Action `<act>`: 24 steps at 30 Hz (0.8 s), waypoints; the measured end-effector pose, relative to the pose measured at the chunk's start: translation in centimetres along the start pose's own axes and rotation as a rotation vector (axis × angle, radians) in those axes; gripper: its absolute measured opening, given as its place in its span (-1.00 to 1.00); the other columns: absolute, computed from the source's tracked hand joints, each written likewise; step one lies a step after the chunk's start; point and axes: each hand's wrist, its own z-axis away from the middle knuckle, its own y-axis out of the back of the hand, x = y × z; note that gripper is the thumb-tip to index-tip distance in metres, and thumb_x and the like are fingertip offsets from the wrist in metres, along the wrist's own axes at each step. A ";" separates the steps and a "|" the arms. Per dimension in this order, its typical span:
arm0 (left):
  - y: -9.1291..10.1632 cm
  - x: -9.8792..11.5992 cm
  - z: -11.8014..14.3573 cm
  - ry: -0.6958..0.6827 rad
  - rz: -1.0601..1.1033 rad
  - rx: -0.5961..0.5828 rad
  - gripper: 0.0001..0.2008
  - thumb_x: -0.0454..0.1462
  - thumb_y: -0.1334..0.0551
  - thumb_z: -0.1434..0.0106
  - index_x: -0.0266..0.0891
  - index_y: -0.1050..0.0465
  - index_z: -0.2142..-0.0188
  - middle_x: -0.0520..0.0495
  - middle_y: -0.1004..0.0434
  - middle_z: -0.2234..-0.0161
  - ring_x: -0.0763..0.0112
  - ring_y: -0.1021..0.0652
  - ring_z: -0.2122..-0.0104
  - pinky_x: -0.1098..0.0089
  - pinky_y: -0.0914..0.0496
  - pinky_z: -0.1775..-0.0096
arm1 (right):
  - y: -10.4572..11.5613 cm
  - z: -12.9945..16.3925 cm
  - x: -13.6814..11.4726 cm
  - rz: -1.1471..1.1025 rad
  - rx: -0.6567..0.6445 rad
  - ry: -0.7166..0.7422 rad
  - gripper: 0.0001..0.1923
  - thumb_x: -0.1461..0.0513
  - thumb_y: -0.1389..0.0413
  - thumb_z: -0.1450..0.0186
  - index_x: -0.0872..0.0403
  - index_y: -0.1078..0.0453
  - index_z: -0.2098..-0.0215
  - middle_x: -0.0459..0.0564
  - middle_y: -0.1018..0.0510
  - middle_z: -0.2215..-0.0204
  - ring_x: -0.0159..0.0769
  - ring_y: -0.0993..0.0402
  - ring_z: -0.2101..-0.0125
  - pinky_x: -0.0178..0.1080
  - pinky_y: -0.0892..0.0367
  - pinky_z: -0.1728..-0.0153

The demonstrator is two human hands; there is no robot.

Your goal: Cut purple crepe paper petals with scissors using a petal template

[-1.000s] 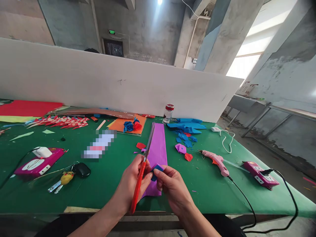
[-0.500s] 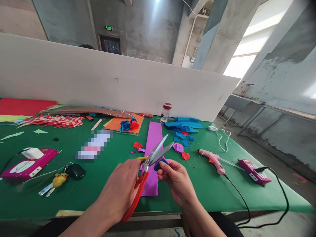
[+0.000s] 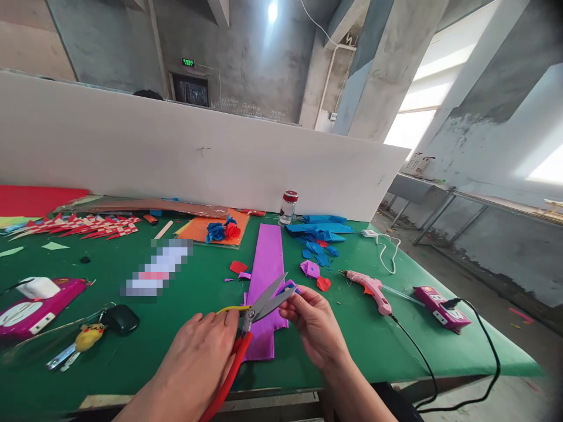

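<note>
- My left hand [image 3: 200,351] is wrapped around the red handles of the scissors [image 3: 246,328]; the blades stand slightly apart, pointing right and away.
- My right hand [image 3: 314,328] pinches a small blue paper piece [image 3: 288,287] between thumb and fingertips, right at the blade tips, above the near end of the purple paper strip [image 3: 266,275].
- I judge the step in hand to be trimming that blue piece, with the cut not yet closed.
- The next move, as I see it, calls for feeding the paper deeper between the blades and squeezing the handles while the pinch keeps the piece steady and clear of the edges.
- To the right on the green table [image 3: 360,346] lies a pink glue gun [image 3: 367,285], its cord running to a pink power strip [image 3: 442,302].
- Blue paper scraps [image 3: 319,234] and a red-capped glass jar [image 3: 287,208] sit farther off.
- To the near left are a keyring with a yellow figure [image 3: 85,339] and another pink power strip [image 3: 35,302].
- Writing: a green exit sign [image 3: 188,61] glows on the far wall, too small to read; one item on the table is blurred out.
</note>
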 end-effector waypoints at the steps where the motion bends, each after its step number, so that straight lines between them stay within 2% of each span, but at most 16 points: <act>1: 0.0 -0.1 0.0 0.004 0.000 -0.001 -0.71 -0.40 -0.02 -0.21 -0.25 -0.39 0.11 -0.25 -0.56 0.17 -0.05 -0.56 0.19 0.01 -0.34 0.13 | 0.0 0.0 0.0 0.017 -0.008 0.007 -0.67 0.12 -0.48 0.12 0.15 -0.57 0.49 -0.04 -0.58 0.60 -0.44 -0.48 0.58 -0.41 -0.46 0.48; 5: 0.2 -0.3 0.0 -0.001 0.012 -0.032 -0.70 -0.43 -0.09 -0.12 -0.23 -0.37 0.15 -0.22 -0.55 0.19 -0.01 -0.56 0.22 0.13 -0.37 0.22 | 0.2 0.0 0.1 0.064 -0.023 0.041 -0.69 0.11 -0.46 0.08 0.14 -0.58 0.48 -0.02 -0.60 0.59 -0.41 -0.51 0.57 -0.38 -0.46 0.47; 9: 0.3 -0.3 0.0 -0.026 0.036 -0.083 -0.61 -0.46 -0.11 -0.02 -0.21 -0.35 0.13 -0.18 -0.54 0.17 0.04 -0.56 0.19 0.18 -0.39 0.22 | 0.3 0.2 0.3 0.082 -0.050 0.050 -0.69 0.10 -0.45 0.07 0.14 -0.57 0.51 -0.06 -0.58 0.61 -0.44 -0.49 0.59 -0.39 -0.45 0.46; 14: 0.4 -0.4 0.0 -0.012 0.088 -0.098 -0.64 -0.42 -0.10 -0.11 -0.19 -0.33 0.07 -0.18 -0.54 0.14 0.12 -0.56 0.17 0.26 -0.39 0.19 | 0.5 0.2 0.5 0.099 -0.076 0.050 -0.70 0.10 -0.44 0.04 0.14 -0.56 0.50 -0.07 -0.59 0.60 -0.45 -0.49 0.59 -0.40 -0.44 0.45; 24: 0.2 -0.8 0.1 -0.026 0.143 -0.066 -0.78 -0.38 -0.08 -0.22 -0.15 -0.35 0.16 -0.14 -0.56 0.20 0.18 -0.57 0.18 0.32 -0.38 0.20 | 0.7 0.2 0.7 0.142 -0.121 0.052 -0.73 0.10 -0.41 -0.03 0.13 -0.56 0.48 -0.07 -0.58 0.60 -0.42 -0.51 0.57 -0.38 -0.43 0.44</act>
